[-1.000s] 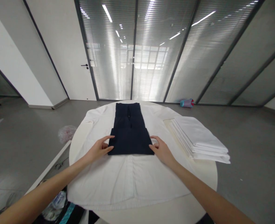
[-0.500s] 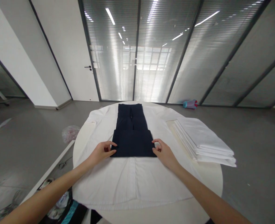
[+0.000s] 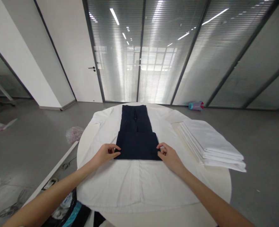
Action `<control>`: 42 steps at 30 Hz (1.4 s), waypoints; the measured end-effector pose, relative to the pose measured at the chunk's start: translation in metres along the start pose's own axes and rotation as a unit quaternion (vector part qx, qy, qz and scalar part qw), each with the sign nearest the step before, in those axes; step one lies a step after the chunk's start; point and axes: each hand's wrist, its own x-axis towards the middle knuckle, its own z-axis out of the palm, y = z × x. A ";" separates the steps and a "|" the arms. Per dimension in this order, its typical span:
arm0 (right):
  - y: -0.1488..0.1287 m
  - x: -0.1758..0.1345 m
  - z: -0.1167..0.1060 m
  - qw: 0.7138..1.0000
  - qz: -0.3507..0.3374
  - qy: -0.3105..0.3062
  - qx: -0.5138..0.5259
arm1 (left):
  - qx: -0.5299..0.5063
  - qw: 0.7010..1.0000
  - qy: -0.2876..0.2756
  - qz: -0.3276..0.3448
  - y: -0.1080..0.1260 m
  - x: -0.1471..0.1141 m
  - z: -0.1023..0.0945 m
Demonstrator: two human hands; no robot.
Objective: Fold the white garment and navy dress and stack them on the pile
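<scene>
A dark navy garment point(image 3: 137, 145), folded over at its near end, lies flat on a white garment spread out point(image 3: 130, 186). Its far part shows a slit down the middle; its exact kind I cannot tell. My left hand point(image 3: 106, 152) pinches the left edge of the near fold, thumb below and fingers above. At the right edge of that same fold, my right hand point(image 3: 169, 155) has thumb and fingers bent in on the cloth. The white garment reaches beyond the navy one on both sides, with its hem toward me.
On the right of the round white table point(image 3: 221, 186) sits a stack of folded white cloth point(image 3: 210, 142), overhanging the edge. A black bag point(image 3: 82, 214) with clutter is low at left. Clear plastic point(image 3: 74, 134) and a blue-red bundle point(image 3: 196, 106) lie on the floor.
The whole view has shifted slightly, so everything appears a little further right. Both hands keep the same place on the navy garment.
</scene>
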 end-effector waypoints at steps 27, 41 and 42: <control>0.001 0.000 0.001 1.000 -0.010 -0.005 0.004 | 0.011 1.000 -0.001 0.006 0.001 -0.001 0.000; -0.021 -0.002 -0.008 0.986 -0.053 0.077 -0.137 | 0.091 0.993 0.043 0.064 0.012 0.002 -0.008; -0.030 -0.001 -0.009 0.976 -0.076 0.106 -0.176 | 0.113 0.988 0.063 0.087 0.020 0.004 -0.009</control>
